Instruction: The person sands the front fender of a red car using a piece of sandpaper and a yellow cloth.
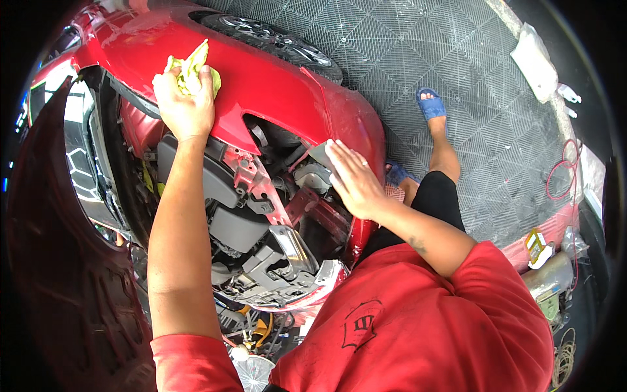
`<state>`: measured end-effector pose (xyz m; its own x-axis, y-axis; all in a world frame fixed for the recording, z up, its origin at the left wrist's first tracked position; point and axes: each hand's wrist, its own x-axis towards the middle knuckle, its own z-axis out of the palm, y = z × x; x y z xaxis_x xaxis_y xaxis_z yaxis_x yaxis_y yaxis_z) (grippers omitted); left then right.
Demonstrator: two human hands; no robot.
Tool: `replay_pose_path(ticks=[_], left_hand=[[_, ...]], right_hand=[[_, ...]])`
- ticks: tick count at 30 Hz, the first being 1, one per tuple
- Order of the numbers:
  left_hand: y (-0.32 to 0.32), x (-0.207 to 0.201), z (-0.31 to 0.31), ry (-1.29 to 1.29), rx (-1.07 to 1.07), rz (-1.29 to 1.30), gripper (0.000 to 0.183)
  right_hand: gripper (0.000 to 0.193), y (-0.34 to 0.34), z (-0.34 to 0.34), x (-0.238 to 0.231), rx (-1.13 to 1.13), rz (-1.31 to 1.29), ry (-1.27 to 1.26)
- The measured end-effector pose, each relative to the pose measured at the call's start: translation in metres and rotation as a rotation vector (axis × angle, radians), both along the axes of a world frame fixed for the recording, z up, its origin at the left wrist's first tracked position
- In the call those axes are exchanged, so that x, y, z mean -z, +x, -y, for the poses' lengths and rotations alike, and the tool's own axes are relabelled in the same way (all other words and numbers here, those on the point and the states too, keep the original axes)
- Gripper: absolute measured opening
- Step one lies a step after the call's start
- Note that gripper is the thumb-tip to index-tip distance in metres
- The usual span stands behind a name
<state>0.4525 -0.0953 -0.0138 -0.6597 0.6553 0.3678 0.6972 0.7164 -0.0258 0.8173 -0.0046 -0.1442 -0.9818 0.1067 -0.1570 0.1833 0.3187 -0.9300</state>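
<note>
A crumpled yellow-green cloth [196, 70] is bunched in the closed fingers of my left hand [186, 108], against the top of the red car fender [261, 72]. My right hand [353, 176] lies at the fender's front edge, its fingers long and held together. From under those fingers sticks out a thin dark grey sheet, like sandpaper [320, 155]; the thumb is hidden. Next to this hand is the uncovered headlight opening [277, 138].
The raised dark red hood [59, 228] stands at the left, beside the exposed engine bay [241, 228]. A wheel [261, 39] sits beyond the fender. Grey tiled floor [470, 85] spreads to the right, with a red hose [567, 173] along its edge.
</note>
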Motion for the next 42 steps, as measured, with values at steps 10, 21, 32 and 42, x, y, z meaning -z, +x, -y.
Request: replay_pose_path(ticks=[10, 21, 32, 42], left_hand=[[-0.001, 0.0, -0.001, -0.002, -0.014, 0.009, 0.057], [-0.002, 0.001, 0.003, 0.021, -0.027, 0.032, 0.053], [0.007, -0.004, -0.006, 0.015, -0.01, 0.044, 0.05], [0.006, -0.006, -0.01, 0.036, -0.039, 0.131, 0.045]], right_hand=[[0.07, -0.117, 0.019, -0.022, 0.109, -0.288, 0.118], [0.059, -0.07, -0.01, -0.003, 0.369, -0.056, -0.214], [0.07, -0.126, -0.004, 0.043, 0.397, 0.096, -0.17], [0.076, -0.179, -0.069, 0.104, 0.038, -0.014, -0.42]])
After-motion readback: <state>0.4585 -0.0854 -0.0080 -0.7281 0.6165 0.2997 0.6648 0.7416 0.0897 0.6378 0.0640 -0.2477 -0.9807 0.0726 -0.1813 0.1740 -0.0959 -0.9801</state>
